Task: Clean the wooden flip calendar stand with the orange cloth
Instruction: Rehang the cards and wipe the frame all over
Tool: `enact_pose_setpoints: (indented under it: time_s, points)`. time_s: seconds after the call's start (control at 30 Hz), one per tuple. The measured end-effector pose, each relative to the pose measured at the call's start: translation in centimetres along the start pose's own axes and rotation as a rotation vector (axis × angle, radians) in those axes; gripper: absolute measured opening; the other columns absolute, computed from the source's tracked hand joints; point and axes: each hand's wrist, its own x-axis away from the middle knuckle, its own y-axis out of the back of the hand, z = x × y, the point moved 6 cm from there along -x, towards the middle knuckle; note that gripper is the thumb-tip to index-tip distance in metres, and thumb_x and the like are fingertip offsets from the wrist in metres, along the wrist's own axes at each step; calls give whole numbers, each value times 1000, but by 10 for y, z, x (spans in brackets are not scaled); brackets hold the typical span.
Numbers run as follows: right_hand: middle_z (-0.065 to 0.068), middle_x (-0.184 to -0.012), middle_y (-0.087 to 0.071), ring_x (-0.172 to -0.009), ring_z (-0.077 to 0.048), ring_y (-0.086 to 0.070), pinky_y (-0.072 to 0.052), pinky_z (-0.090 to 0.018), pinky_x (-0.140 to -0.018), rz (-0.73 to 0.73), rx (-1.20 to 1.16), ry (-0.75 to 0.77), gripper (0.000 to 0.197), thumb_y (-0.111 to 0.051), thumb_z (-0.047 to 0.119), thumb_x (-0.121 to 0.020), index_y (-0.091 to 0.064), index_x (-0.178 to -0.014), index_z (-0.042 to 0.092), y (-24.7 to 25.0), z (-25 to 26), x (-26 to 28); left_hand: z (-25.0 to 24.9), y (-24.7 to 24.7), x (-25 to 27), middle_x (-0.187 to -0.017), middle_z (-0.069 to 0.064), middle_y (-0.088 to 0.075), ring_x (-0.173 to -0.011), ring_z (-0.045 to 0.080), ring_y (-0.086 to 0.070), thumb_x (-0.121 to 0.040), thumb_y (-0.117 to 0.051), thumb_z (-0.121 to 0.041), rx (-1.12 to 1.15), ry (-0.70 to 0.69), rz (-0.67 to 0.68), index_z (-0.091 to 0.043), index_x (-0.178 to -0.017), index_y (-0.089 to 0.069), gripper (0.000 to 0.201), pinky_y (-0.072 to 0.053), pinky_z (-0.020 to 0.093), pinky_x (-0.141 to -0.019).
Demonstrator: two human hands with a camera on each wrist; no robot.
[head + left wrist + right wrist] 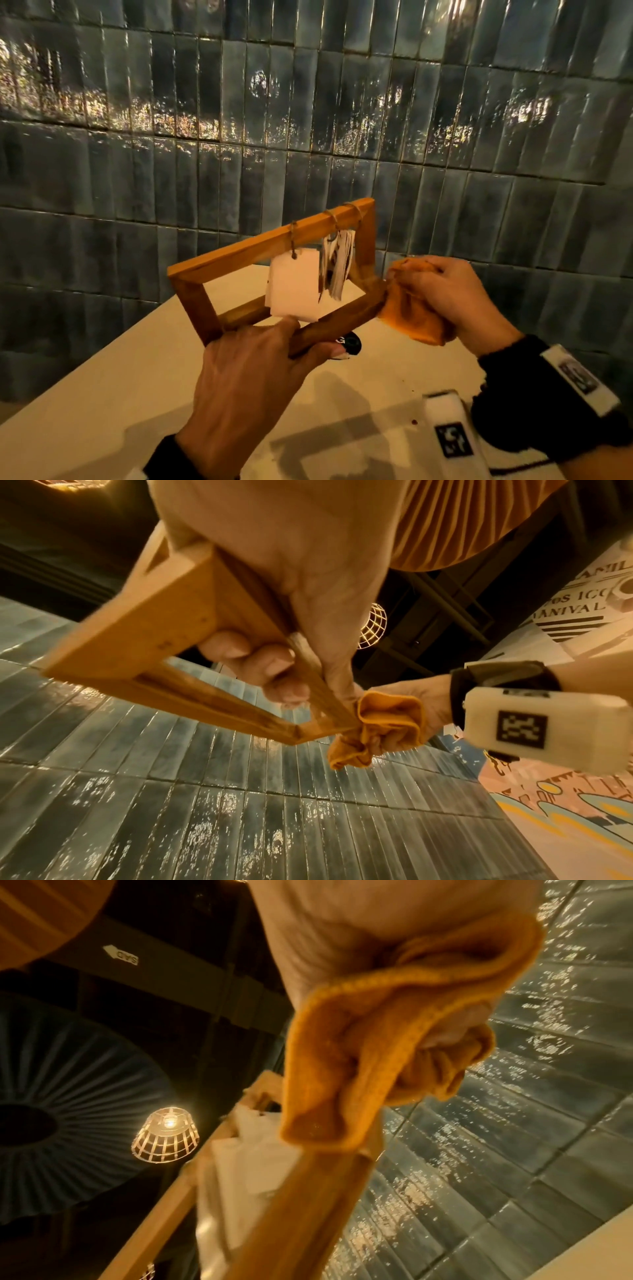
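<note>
The wooden flip calendar stand (239, 255) is lifted off the table and tilted, with white cards (294, 291) hanging from strings on its top bar. My left hand (253, 373) grips the base bars at the near left, fingers curled round them (260, 669). My right hand (452, 294) holds the bunched orange cloth (411, 315) against the stand's right lower corner. In the left wrist view the cloth (387, 723) touches the frame's corner (308, 734). In the right wrist view the cloth (377, 1053) wraps over the wooden bar (308, 1204).
A pale table (102, 411) lies below the hands, its far edge close to a dark tiled wall (308, 120). A small black object (349, 344) sits on the table under the stand. White tagged wrist devices (448, 431) lie near the right forearm.
</note>
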Motion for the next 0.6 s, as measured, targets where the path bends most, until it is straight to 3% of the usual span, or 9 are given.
enact_pose_setpoints:
  time_s: [0.07,0.17,0.27,0.33,0.4,0.5,0.6]
  points:
    - [-7,-87,-70,-82,-22,-65,-54,-38,-75,5,-73,-95,6,-72,25,-76,-69,-80,21,5,-9,-4,8,1,1,-69,-18,-45,-66,1,-48,-57,-11,-82,125,-5,-66,-38,-91,-49,67,-36,15,-66]
    - [-10,-93,-72,-84,-28,-69,-55,-42,-75,209,-332,-186,36,-73,34,-65,-68,-97,16,-1,-15,3,28,-8,-7,-63,-12,-59,-59,4,-59,-51,-16,-94,452,-14,-88,-40,-77,-54,71,-50,18,-62]
    - [-10,-78,-71,-64,-21,-70,-54,-30,-53,493,-508,-170,27,-62,29,-70,-66,-89,9,-14,-3,19,41,-16,-14,-61,-10,-65,-62,-3,-62,-47,-25,-96,632,-56,-41,-42,-73,-53,66,-48,11,-55]
    - [-14,-77,-68,-62,-22,-68,-54,-27,-52,568,-559,-112,27,-60,24,-72,-64,-91,6,-21,7,24,42,-14,-14,-66,-19,-65,-61,-2,-62,-56,-37,-84,694,-79,-39,-40,-76,-56,52,-45,8,-53]
    - [-15,-81,-67,-65,-24,-68,-54,-28,-55,555,-560,-58,33,-62,24,-71,-63,-98,5,-25,14,23,46,-12,-16,-62,-18,-65,-57,0,-62,-59,-44,-75,751,-87,-67,-36,-75,-60,46,-44,6,-54]
    - [-17,-82,-68,-67,-26,-68,-55,-32,-58,493,-550,-8,38,-63,22,-68,-62,-101,5,-26,17,19,53,-8,-15,-56,-9,-64,-52,3,-60,-56,-42,-87,809,-121,-96,-34,-74,-64,60,-44,7,-54]
    - [-18,-92,-70,-78,-32,-69,-54,-43,-75,425,-527,33,33,-68,24,-65,-65,-95,11,-23,16,16,54,-4,-14,-55,-5,-64,-51,4,-60,-61,-48,-77,815,-138,-107,-35,-74,-65,47,-45,10,-54]
